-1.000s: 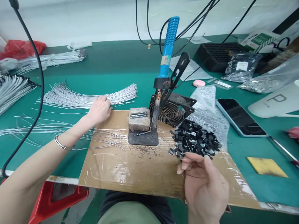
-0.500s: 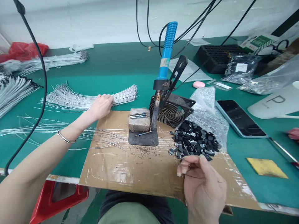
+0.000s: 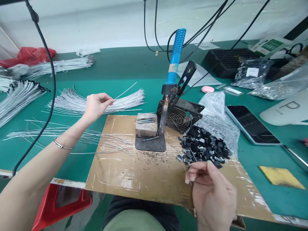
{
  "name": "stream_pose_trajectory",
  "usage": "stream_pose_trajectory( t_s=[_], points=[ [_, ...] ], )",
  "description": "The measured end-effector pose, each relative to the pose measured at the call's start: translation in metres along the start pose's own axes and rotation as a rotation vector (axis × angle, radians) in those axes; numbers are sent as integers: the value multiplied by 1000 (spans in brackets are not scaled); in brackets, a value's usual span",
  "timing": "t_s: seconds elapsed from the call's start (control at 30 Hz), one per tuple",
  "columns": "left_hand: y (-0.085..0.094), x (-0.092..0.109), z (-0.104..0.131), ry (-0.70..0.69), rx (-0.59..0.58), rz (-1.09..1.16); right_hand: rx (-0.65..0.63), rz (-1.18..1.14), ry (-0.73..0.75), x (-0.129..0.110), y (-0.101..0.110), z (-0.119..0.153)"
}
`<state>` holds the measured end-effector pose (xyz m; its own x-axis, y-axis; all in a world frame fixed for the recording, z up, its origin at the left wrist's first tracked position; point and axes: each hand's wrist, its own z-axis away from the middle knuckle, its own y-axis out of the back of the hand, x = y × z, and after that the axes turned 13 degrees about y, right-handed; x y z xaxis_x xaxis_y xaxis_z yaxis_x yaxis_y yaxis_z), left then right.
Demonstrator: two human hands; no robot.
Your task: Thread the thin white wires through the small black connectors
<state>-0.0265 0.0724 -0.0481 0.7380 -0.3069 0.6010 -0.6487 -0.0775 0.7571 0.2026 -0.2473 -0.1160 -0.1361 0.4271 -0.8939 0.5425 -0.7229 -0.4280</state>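
Note:
My left hand [image 3: 97, 105] pinches a thin white wire [image 3: 127, 89], raised over the fanned bundle of white wires [image 3: 69, 101]. Close to the pile of small black pieces [image 3: 204, 146], my right hand [image 3: 211, 189] has thumb and fingertips pressed together; what they hold, if anything, is too small to make out. A blue-handled soldering iron [image 3: 176, 51] stands tip down in a clamp beside a grey block [image 3: 146, 125] with thin metal rods on top. More loose white wires [image 3: 96, 138] lie across the cardboard's left edge.
Cardboard [image 3: 144, 179] covers the front of the green table. A small fan [image 3: 180, 117] sits behind the iron. To the right are bubble wrap [image 3: 216, 112], a phone [image 3: 251, 123], a yellow sponge [image 3: 281, 176] and a white mug [image 3: 286, 110]. A black cable [image 3: 53, 80] hangs at left.
My left hand has lifted off the fanned bundle, with one wire now raised in its fingers. My right hand keeps the same pose near the black pieces. The view has shifted slightly.

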Motion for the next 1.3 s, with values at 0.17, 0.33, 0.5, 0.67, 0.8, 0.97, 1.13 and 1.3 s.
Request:
stream_pose_trajectory(
  t_s=[0.17, 0.33, 0.5, 0.67, 0.8, 0.97, 1.13, 1.3],
  points=[
    [8, 9, 10, 34, -38, 90, -2, 7, 11, -2, -1, 0],
    [49, 32, 42, 36, -131, 58, -31, -9, 32, -2, 2, 1],
    [89, 44, 83, 110, -722, 166, -187, 81, 117, 3, -3, 9],
    [79, 36, 110, 211, -949, 229, -503, 171, 124, -2, -25, 22],
    [67, 33, 119, 222, -968, 232, -643, 219, 127, -10, -38, 23],
    [67, 33, 125, 224, -994, 236, -611, 164, 89, -8, -39, 23],
    [70, 35, 129, 234, -1034, 226, -608, 131, 48, -5, -36, 23],
    [62, 55, 147, 143, -1000, 100, -639, 182, 117, -7, -39, 22]
  ],
)
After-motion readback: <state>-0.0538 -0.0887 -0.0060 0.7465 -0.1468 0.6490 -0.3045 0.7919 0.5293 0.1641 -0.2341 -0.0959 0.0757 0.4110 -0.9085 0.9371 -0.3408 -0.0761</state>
